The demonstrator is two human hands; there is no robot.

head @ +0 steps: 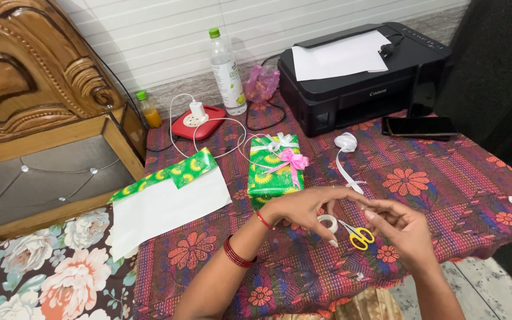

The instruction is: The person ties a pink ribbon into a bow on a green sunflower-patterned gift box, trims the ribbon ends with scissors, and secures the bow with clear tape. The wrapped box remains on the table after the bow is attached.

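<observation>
The tape roll [328, 223] hangs from my left hand [303, 207], whose fingers hook round it just above the red patterned tablecloth [445, 189]. My right hand [403, 228], at three o'clock from the roll, has its fingertips pinched together against the left's, apparently on a strip of clear tape, though I cannot make the strip out. I judge the wrapping mostly done: the green gift box [272, 166], at eleven o'clock from the roll, is already covered and carries a pink bow [292, 159]. Leftover wrapping paper [167, 198] lies at nine o'clock. The yellow scissors [358, 234] rest just beside the roll, their blades partly hidden by my fingers. White ribbon [346, 155] lies loose at twelve o'clock.
</observation>
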